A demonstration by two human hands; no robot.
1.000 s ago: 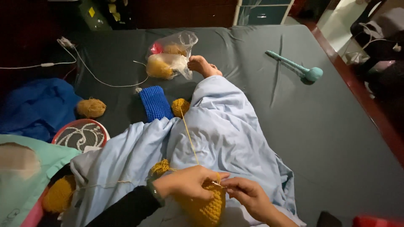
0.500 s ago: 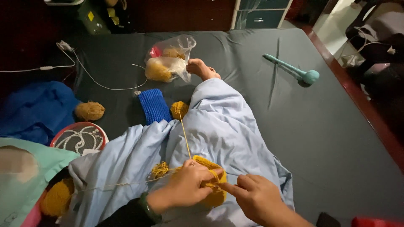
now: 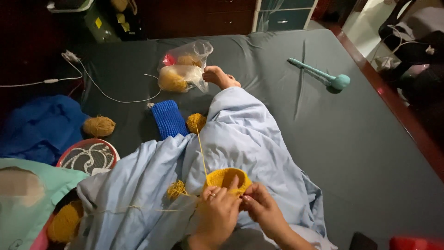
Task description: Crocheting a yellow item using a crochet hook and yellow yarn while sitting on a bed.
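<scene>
Two hands on one piece of work: my left hand and right hand both pinch the near edge of a round yellow crochet piece lying on the pale blue blanket over my lap. Left fingers curl over the rim, thumb up against the yellow; right fingertips press together on the rim just beside them. The two hands touch at the knuckles.

A yellow strand runs from the piece up across the blanket to a small yellow yarn ball at the blanket's far edge. Just left of that ball lies a blue knitted rectangle. A loose tangle of yellow yarn sits on the blanket beside my left hand.

My bare foot sticks out from the blanket's far end, touching a clear plastic bag with more yellow yarn inside. A teal stick with a ball end rests well apart on the dark grey sheet, to the right.

Left side: another yarn ball near a blue cloth, a round red-rimmed racket head, a white cable. Larger yellow ball at lower left, partly hidden by the blanket.
</scene>
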